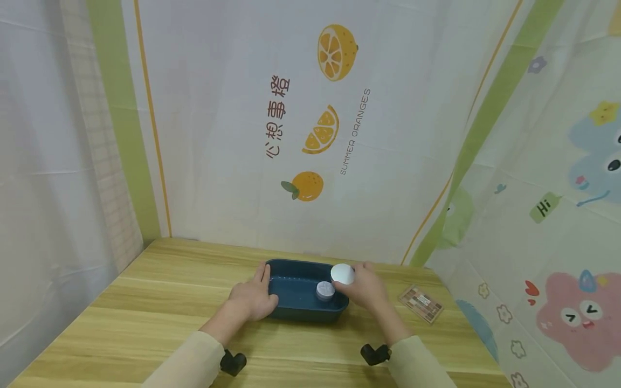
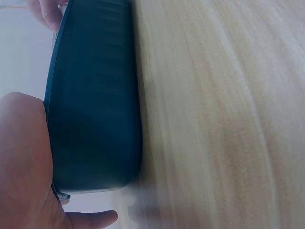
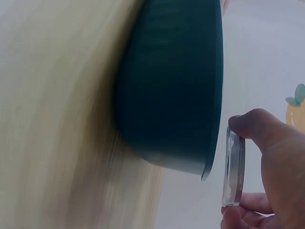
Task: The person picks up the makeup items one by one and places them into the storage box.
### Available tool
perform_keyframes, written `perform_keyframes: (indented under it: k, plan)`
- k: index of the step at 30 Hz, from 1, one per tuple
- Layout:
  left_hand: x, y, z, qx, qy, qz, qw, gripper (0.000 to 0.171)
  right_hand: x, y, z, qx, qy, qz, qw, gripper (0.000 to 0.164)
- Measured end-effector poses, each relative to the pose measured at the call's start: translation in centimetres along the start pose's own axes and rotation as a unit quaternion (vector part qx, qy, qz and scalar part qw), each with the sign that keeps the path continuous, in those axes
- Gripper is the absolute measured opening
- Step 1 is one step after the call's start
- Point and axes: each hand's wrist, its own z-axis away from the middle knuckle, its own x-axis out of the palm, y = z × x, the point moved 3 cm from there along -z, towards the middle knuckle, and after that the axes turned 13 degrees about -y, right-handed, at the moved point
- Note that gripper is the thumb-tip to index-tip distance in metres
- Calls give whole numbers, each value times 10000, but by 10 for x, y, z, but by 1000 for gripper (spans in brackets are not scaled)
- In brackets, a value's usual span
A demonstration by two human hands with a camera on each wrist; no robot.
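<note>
A dark blue-green rectangular basin (image 1: 296, 315) stands on the wooden table. My left hand (image 1: 252, 299) holds its left end at the rim, the thumb towards the inner side; in the left wrist view one finger stretches down outside the end wall. Above the basin's right end, my right hand (image 1: 366, 288) pinches a flat round compact (image 1: 342, 274) by its edge. Its face looks pale and shiny; the right wrist view shows the compact (image 3: 233, 167) edge-on, with a clear rim, between thumb and fingers. Inside the basin, towards the right, lies a round pale lilac container (image 1: 325, 291).
An eyeshadow palette (image 1: 421, 303) lies on the table (image 1: 165, 302) to the right of the basin. Behind hangs a white curtain (image 1: 233, 205) printed with oranges. Another printed curtain (image 1: 504, 258) borders the table on the right.
</note>
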Motion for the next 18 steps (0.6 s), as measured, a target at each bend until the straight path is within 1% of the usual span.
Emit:
perform_keyframes:
  k: [5,8,9,12,15,16,18]
  plan:
    - [0,-1,-1,34,-20,129,9999,86,4,-9,0,-107,-29,45,9999,79]
    - [2,-4,-5,44,-37,188,9998,87,7,-13,0,-137,-83,37,9999,79]
    - [6,-8,-11,106,29,142,9998,88,8,-15,-1,-142,-98,43,9998,79]
    - [6,-8,-13,90,27,103,9999,89,11,-20,-1,-183,-138,69,9997,78]
    - [5,-7,-10,61,19,115,9999,88,14,-25,-2,-236,-174,75,9995,79]
    - [0,-2,-4,-7,-46,171,9998,87,15,-27,-2,-258,-193,67,9995,79]
    - [-1,-1,-1,-4,-21,173,9998,86,16,-31,-2,-288,-222,60,9993,79]
